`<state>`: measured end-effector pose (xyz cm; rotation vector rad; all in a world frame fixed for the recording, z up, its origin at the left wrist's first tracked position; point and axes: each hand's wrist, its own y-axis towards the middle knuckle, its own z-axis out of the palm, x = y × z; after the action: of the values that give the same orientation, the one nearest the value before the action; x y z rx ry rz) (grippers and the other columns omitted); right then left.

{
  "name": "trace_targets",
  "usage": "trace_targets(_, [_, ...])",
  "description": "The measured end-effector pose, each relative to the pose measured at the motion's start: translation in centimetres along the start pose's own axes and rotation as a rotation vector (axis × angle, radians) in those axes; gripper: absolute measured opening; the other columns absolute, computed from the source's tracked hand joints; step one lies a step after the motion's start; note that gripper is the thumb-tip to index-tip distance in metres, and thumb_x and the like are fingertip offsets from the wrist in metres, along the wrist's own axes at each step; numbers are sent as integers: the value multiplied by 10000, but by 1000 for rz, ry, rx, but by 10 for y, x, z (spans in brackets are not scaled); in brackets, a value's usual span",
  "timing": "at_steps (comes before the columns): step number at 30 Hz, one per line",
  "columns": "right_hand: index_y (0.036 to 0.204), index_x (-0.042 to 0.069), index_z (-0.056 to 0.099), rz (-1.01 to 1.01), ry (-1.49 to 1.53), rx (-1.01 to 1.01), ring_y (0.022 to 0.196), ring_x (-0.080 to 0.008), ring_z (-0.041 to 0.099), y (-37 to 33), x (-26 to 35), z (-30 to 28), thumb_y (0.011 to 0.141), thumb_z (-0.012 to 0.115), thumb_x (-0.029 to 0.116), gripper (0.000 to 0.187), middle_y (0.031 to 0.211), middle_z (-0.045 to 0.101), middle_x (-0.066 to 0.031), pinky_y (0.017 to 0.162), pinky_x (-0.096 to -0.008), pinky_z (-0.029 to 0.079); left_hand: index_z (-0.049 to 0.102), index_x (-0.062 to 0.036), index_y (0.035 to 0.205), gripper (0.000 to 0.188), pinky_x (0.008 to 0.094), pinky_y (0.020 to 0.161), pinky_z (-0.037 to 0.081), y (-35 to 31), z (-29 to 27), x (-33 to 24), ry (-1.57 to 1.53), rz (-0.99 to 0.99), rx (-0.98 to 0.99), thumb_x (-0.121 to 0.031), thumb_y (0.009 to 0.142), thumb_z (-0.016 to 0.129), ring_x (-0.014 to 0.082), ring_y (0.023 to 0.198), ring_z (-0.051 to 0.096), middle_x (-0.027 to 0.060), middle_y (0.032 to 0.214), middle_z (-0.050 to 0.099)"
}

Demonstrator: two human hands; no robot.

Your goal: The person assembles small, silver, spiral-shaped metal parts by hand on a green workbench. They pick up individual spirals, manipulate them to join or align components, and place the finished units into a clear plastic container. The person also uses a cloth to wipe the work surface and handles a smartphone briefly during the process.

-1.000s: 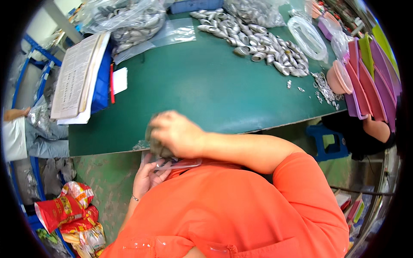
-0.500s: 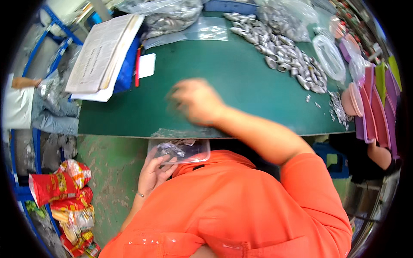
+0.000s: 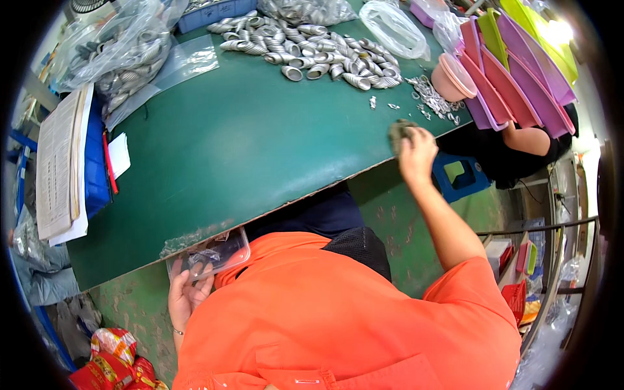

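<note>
Rag (image 3: pixel 398 135), right of centre, clamped in right hand (image 3: pixel 418 151); left hand (image 3: pixel 186 294) closed on clear tub (image 3: pixel 238 251), lower left. Looks partway: tub seems to hold bits (image 3: pixel 209 254); pale residue (image 3: pixel 195 239) at table (image 3: pixel 260 162) edge, lower left, and metal scraps (image 3: pixel 431 99), upper right, remain.

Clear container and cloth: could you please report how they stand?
Left hand: holding clear container beside table. Right hand: gripping crumpled cloth at table's near edge. Small silvery pieces just beyond cloth.
</note>
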<state>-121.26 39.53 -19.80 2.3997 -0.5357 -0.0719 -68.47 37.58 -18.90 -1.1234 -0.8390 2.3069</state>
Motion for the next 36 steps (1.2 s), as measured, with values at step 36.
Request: trace_targets(36, [1241,56,517,-1416,1301,677,1161,-393,443,-59,574,-34,765,622,103,490,1311,448,-168,974,-462,381,295,-58,1392,632,468,927,454,-59,-85,-8,-363,397,-291,-83,840,602,285,1061,563,128,1209,519])
